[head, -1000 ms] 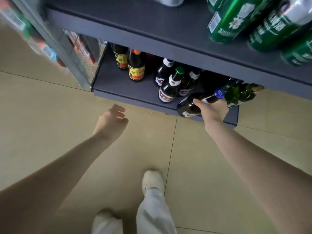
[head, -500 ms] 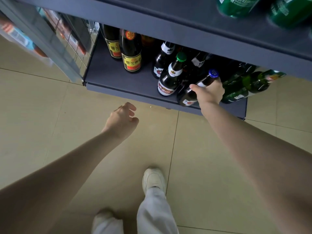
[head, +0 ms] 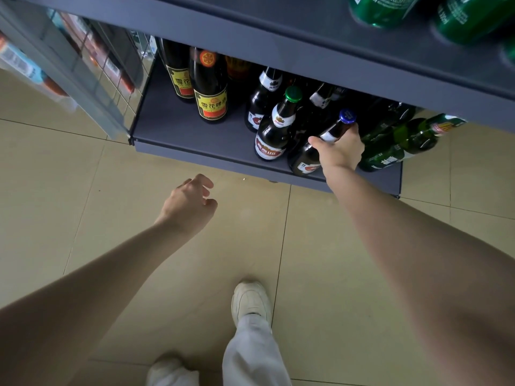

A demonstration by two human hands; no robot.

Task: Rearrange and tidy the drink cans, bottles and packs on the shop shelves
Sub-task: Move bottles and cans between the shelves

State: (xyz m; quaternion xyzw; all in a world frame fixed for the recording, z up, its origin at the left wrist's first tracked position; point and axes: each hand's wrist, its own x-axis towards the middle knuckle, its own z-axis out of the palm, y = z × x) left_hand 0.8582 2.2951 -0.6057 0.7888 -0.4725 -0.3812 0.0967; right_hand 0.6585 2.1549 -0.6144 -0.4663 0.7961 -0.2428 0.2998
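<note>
At the bottom of the frame a pale shoe and a light trouser leg stand on the beige tiled floor, with a second shoe blurred at the lower edge. Two bare forearms reach up from the lower corners. The left hand hangs in the air over the tiles, left of centre, just short of the bottom shelf; its fingers are loosely curled and spread a little, and it holds nothing.

Farther up, right of centre, the right hand grips the neck of a brown bottle with a blue cap, thumb on the left side and fingers wrapped round the far side. The bottle's base sits at the front edge of the bottom shelf, and it leans with its cap towards the upper right. Just to its left stands a brown bottle with a green cap and a red-and-white label, close beside it, though I cannot tell whether they touch. To the right of the hand are green bottles. Behind, more dark bottles sit in shadow.

Towards the left of the shelf stand two tall dark bottles with yellow labels, well apart from the gripped one. At the upper right, green cans rest on the upper shelf. A glass cabinet fills the upper left.
</note>
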